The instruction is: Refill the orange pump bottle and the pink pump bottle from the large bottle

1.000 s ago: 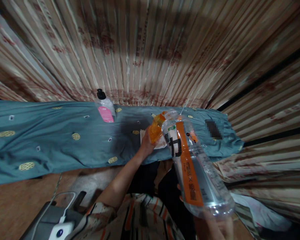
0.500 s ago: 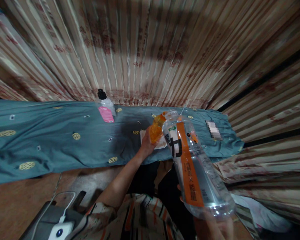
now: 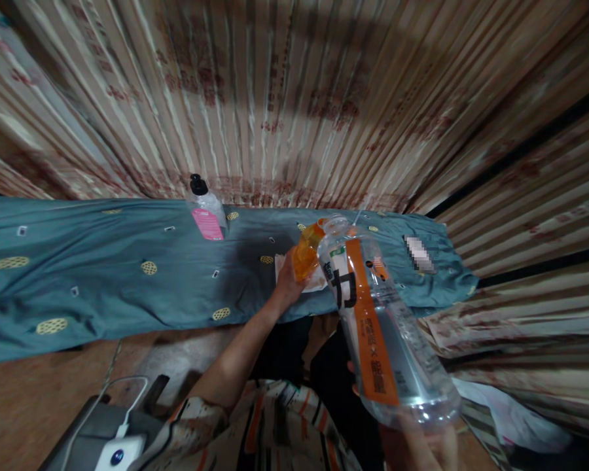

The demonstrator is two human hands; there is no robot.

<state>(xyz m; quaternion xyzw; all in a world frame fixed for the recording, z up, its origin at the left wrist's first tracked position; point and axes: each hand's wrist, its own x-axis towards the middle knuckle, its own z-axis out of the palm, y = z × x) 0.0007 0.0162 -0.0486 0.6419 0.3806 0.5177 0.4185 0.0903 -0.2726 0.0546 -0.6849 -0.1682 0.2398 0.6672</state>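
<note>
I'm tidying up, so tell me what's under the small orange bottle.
A pale flat item shows partly beneath the small orange bottle, on the teal patterned cloth. The left hand and bottle hide its middle, so anything there cannot be seen.

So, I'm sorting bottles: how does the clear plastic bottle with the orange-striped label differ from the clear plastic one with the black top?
The orange-striped bottle is held at a tilt; the black-topped bottle rests on the teal cloth. The orange-striped bottle looks uncapped; the black-topped bottle has its top on. Both look clear plastic.
</note>
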